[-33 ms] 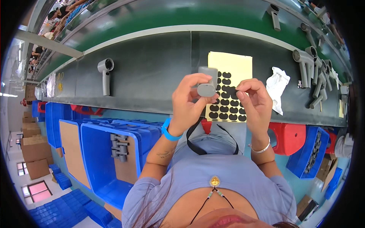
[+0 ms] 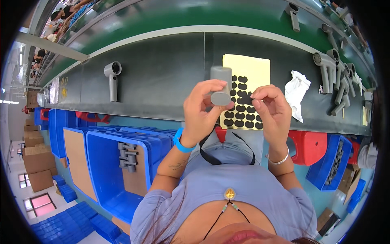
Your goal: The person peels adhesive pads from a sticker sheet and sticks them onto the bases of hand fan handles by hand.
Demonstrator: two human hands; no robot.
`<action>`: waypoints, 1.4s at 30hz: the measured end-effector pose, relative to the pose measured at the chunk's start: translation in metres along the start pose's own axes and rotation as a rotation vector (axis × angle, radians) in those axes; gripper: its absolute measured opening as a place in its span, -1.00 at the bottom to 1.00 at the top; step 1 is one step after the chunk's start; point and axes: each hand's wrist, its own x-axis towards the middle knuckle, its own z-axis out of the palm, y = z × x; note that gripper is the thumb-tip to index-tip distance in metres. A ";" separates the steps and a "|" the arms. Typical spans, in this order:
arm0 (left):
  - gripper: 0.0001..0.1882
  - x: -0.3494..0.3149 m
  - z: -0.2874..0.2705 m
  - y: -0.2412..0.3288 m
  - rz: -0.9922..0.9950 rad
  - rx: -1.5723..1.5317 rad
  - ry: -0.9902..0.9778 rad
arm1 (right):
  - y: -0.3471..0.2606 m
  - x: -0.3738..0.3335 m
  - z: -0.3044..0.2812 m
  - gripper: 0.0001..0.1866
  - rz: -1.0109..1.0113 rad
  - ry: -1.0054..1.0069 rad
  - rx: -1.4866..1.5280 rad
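My left hand (image 2: pixel 203 106) is closed around a grey handheld fan (image 2: pixel 221 98), with the flat rounded end of its handle turned toward me. The fan's far end is slightly blurred. My right hand (image 2: pixel 273 105) pinches a black sticker (image 2: pixel 246 99) between thumb and forefinger, just right of the fan. Beneath both hands lies a pale yellow backing sheet (image 2: pixel 256 69) with several rows of black stickers (image 2: pixel 240 116). My left fingers and the fan cover part of the sheet's left side.
A single grey fan (image 2: pixel 113 81) lies at left on the dark work surface (image 2: pixel 158 73). To the right are a crumpled white wrapper (image 2: pixel 297 91) and a heap of grey fans (image 2: pixel 339 77). Below the edge stand blue crates (image 2: pixel 118 179) and a red stool (image 2: pixel 310 146).
The fan in my left hand has tilted a little, so more of its length shows. My right hand has barely moved and still pinches the black sticker.
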 end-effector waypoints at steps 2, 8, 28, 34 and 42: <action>-0.52 -0.004 0.003 0.005 0.038 0.002 -0.011 | -0.008 -0.004 0.003 -0.91 0.015 -0.022 0.002; -0.55 -0.016 0.003 0.003 0.045 -0.154 -0.066 | -0.015 -0.007 0.010 -0.89 0.010 -0.057 -0.010; -0.63 -0.039 0.006 -0.009 -0.017 -0.181 -0.143 | -0.022 -0.012 0.008 -0.60 0.122 -0.109 -0.041; -0.65 -0.038 0.006 -0.010 0.001 -0.119 -0.139 | -0.023 -0.011 0.008 -0.60 0.141 -0.101 -0.047; -0.66 -0.037 0.006 -0.008 0.000 -0.072 -0.135 | -0.025 -0.009 0.006 -0.62 0.149 -0.109 -0.067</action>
